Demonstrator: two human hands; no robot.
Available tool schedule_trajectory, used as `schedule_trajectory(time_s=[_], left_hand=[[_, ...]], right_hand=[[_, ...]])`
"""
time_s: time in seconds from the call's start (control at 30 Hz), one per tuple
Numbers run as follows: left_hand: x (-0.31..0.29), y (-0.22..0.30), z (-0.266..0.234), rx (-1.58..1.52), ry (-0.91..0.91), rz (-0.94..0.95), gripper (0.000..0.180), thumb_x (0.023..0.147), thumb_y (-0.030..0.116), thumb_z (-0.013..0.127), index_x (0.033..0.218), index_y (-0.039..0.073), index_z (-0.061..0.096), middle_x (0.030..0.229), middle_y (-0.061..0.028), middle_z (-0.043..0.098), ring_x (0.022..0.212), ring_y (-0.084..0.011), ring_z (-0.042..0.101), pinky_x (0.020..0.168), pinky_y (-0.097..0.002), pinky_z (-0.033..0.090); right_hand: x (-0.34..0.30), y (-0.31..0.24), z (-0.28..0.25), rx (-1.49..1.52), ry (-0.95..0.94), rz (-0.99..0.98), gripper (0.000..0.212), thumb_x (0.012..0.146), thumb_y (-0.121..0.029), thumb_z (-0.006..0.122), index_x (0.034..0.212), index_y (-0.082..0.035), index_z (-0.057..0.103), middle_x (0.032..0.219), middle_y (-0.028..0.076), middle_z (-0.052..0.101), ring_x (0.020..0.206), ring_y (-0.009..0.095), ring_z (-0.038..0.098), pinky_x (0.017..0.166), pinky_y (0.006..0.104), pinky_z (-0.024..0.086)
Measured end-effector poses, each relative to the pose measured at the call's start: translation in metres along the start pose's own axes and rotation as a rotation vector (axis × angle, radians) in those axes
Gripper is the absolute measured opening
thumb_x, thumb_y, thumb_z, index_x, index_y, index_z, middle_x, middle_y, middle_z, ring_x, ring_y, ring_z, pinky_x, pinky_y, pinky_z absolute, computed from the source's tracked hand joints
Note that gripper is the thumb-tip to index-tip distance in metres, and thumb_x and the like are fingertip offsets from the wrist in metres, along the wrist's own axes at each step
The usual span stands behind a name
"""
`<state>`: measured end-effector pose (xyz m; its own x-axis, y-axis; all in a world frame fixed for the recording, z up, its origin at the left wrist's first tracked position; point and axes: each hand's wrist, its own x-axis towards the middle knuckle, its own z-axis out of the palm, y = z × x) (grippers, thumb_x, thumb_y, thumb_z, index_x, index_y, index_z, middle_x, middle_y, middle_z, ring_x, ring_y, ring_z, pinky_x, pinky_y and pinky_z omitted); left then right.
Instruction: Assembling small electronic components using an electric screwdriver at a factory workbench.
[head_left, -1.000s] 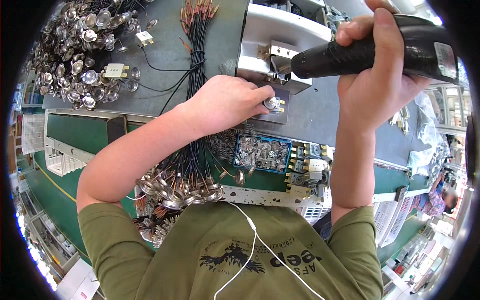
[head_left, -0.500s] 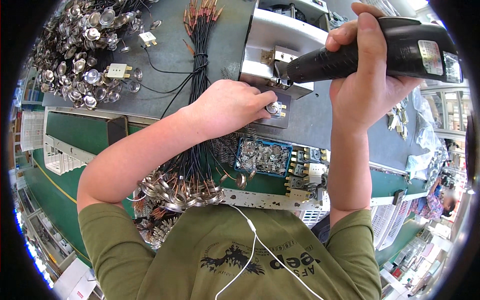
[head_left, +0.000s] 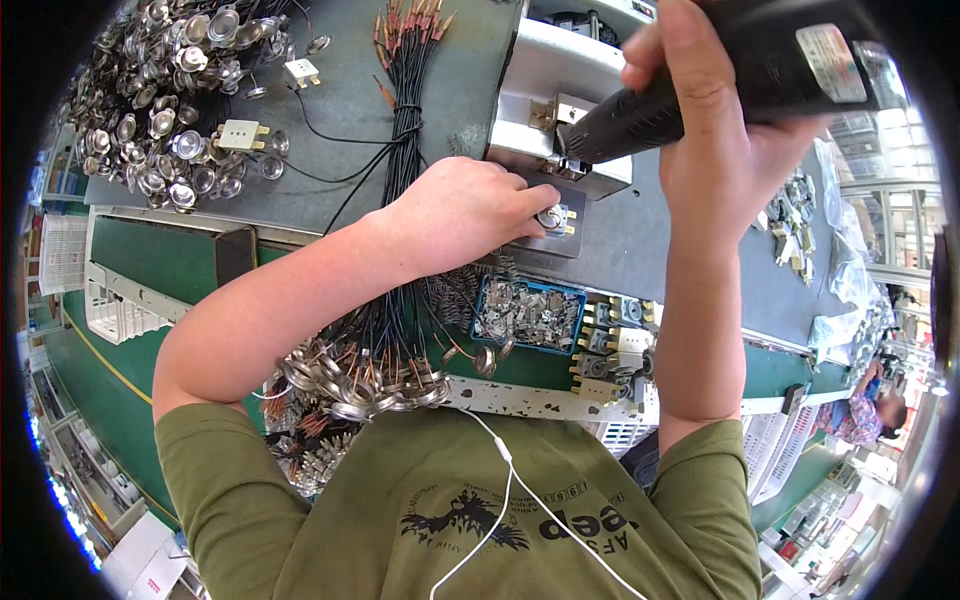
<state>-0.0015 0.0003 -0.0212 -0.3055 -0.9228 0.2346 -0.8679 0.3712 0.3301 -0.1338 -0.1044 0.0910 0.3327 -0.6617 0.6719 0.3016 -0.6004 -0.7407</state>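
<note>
My right hand point(head_left: 712, 120) grips a black electric screwdriver point(head_left: 640, 125), fingers wrapped round its body. The screwdriver's nose is at the front of a silver metal box point(head_left: 530, 85), beside a small bracket; its very tip is hard to make out there. On a flat metal plate point(head_left: 562, 244) in front of that box, my left hand point(head_left: 455, 208) pinches a small part point(head_left: 553, 216) with a round metal face and brass tabs. My fingers partly cover this part.
Black wires point(head_left: 405, 150) lie bundled left of my left hand, their metal caps point(head_left: 365, 385) near my body. A blue tray point(head_left: 528, 314) holds small metal pieces. White terminal blocks point(head_left: 632, 342) sit beside it. Many metal caps point(head_left: 190, 140) pile up far left; more parts point(head_left: 792, 225) lie right.
The rear of the screwdriver has tipped upward in my right hand, which moved up and slightly left. My left hand keeps its pinch on the part at the plate.
</note>
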Motion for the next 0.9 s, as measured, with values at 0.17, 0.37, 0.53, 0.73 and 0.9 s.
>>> schedule_trajectory(time_s=[0.17,0.37,0.53,0.73,0.9], left_hand=[[-0.004,-0.003,0.006,0.005,0.053,0.02,0.026,0.094,0.034,0.068,0.108,0.011,0.066,0.074,-0.0074,0.067,0.079,-0.0287,0.071,0.066,-0.0427,0.056],[-0.001,-0.001,0.004,-0.007,0.061,-0.018,0.026,0.095,0.035,0.068,0.109,0.013,0.069,0.078,-0.0071,0.069,0.082,-0.0279,0.072,0.068,-0.0422,0.056],[-0.001,0.001,-0.003,-0.002,-0.033,-0.08,0.03,0.097,0.037,0.066,0.112,0.011,0.063,0.083,-0.0071,0.071,0.085,-0.0289,0.072,0.07,-0.0434,0.056],[0.0,0.003,-0.002,0.031,-0.041,-0.066,0.029,0.098,0.037,0.065,0.111,0.011,0.061,0.082,-0.0073,0.07,0.084,-0.0289,0.072,0.069,-0.0431,0.056],[-0.002,0.003,0.0,0.034,-0.037,-0.063,0.028,0.098,0.037,0.064,0.109,0.011,0.061,0.08,-0.0076,0.069,0.084,-0.0293,0.072,0.068,-0.0433,0.057]], right_hand=[[-0.008,-0.02,0.01,-0.092,0.035,0.128,0.015,0.092,0.002,0.07,0.106,0.005,0.066,0.09,0.01,0.071,0.06,0.012,0.065,0.054,0.026,0.053],[-0.018,-0.01,-0.031,0.254,-0.011,-0.014,0.016,0.097,0.0,0.066,0.107,0.012,0.065,0.067,0.012,0.064,0.057,0.02,0.062,0.056,0.0327,0.052],[-0.04,-0.025,-0.009,-0.044,0.13,0.241,0.015,0.097,-0.001,0.067,0.109,0.006,0.063,0.082,0.007,0.066,0.056,0.012,0.061,0.052,0.0241,0.049],[-0.04,-0.028,-0.009,-0.045,0.105,0.202,0.015,0.096,-0.001,0.068,0.109,0.006,0.063,0.081,0.007,0.065,0.056,0.012,0.061,0.052,0.0241,0.049],[-0.039,-0.024,-0.005,-0.035,0.073,0.163,0.014,0.096,-0.001,0.068,0.108,0.005,0.063,0.08,0.007,0.065,0.056,0.012,0.061,0.053,0.024,0.049]])
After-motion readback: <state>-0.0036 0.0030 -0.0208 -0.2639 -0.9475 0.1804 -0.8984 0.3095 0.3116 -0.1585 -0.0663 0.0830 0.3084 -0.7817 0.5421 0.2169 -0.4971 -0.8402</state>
